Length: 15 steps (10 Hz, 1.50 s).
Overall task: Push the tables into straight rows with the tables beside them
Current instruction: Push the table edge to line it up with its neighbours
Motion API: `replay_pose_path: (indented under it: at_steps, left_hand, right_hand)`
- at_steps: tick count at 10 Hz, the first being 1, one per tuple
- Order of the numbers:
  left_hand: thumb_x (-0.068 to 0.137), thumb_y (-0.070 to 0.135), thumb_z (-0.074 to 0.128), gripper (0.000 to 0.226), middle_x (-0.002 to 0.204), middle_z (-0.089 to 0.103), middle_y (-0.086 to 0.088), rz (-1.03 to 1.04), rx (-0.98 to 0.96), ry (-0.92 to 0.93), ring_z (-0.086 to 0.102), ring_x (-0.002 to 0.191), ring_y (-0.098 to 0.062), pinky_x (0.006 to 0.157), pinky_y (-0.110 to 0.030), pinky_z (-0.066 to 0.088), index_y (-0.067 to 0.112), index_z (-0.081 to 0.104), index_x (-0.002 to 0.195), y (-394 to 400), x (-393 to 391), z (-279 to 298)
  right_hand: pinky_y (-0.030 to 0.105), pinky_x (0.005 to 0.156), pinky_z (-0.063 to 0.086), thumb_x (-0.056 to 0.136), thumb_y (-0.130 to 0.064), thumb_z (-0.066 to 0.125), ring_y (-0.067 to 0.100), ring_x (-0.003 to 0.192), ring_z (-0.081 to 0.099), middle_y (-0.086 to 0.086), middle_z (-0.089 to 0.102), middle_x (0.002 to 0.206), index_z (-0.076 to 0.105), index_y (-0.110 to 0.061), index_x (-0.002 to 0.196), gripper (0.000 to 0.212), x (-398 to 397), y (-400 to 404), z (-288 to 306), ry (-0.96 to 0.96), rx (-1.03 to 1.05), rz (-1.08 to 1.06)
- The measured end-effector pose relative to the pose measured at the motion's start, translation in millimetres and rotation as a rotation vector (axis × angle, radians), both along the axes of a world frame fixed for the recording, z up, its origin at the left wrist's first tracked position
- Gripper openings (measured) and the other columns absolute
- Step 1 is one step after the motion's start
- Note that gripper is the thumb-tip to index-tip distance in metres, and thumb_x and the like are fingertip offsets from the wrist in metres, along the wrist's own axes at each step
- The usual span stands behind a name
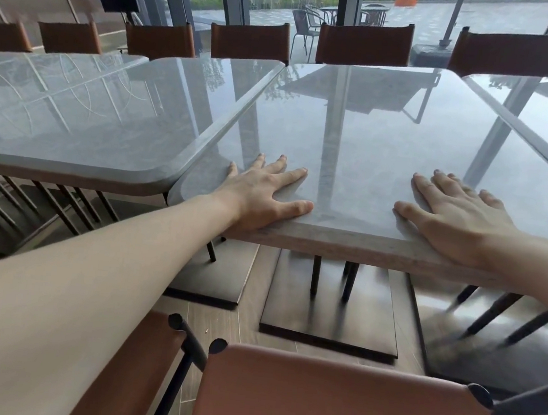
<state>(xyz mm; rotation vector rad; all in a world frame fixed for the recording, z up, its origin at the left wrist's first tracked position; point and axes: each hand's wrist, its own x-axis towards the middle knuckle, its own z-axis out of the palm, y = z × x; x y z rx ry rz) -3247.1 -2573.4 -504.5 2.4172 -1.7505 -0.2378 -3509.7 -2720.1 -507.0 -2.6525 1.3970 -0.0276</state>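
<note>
Both flat, open palms, left hand [260, 192] and right hand [455, 218], press the near edge of a glossy, heavy-looking stone-topped middle table [357, 131], likely sliding stiffly.

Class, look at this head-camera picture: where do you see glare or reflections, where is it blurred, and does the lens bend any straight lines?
Head view: the glossy middle table mirrors the window frames and chairs; daylight comes from the windows behind. The table legs at lower right are smeared by motion blur, while the left hand and right hand stay sharp. The wide lens bows the table edges.
</note>
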Motion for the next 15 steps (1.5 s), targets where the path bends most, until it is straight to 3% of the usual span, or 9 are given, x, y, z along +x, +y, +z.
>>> replay_pose_path:
  at_steps: [8, 10, 14, 15]
  left_hand:
    - [0.089, 0.077, 0.046, 0.076, 0.171, 0.009, 0.007, 0.012, -0.02, 0.015, -0.001, 0.158, -0.026, 0.12, -0.066, -0.006, 0.05, 0.024, 0.156, -10.4, 6.8, 2.0]
    - [0.09, 0.075, 0.047, 0.075, 0.171, 0.009, 0.006, 0.011, -0.012, 0.032, -0.002, 0.157, -0.027, 0.12, -0.066, -0.007, 0.049, 0.024, 0.156, -13.6, 6.7, 3.4]
    - [0.09, 0.075, 0.047, 0.073, 0.171, 0.01, 0.005, 0.008, -0.031, 0.023, -0.001, 0.158, -0.027, 0.12, -0.065, -0.006, 0.049, 0.025, 0.155, -22.6, 10.7, 1.5]
    - [0.09, 0.076, 0.046, 0.074, 0.17, 0.01, 0.006, 0.007, -0.032, 0.021, 0.0, 0.158, -0.027, 0.12, -0.066, -0.005, 0.05, 0.025, 0.155, -26.7, 13.2, -0.1]
  right_hand:
    - [0.046, 0.125, 0.004, 0.092, -0.077, 0.021, 0.015, 0.158, 0.0, -0.003, 0.001, 0.172, 0.009, -0.035, 0.162, 0.082, 9.1, -18.3, -2.8, -0.02, -0.017, -0.006]
    - [0.049, 0.124, 0.01, 0.07, -0.092, 0.006, 0.017, 0.157, 0.005, -0.005, 0.007, 0.171, 0.012, -0.038, 0.161, 0.106, 11.8, -39.4, -17.2, -0.059, -0.05, -0.011]
    - [0.049, 0.12, 0.015, 0.071, -0.088, 0.008, 0.021, 0.156, 0.013, -0.003, 0.012, 0.17, 0.017, -0.037, 0.159, 0.102, 16.4, -43.3, -14.1, -0.064, -0.068, -0.006]
    - [0.049, 0.12, 0.015, 0.08, -0.089, 0.015, 0.019, 0.157, 0.011, -0.003, 0.011, 0.171, 0.016, -0.036, 0.16, 0.095, 17.4, -45.6, -14.8, -0.044, -0.083, -0.004]
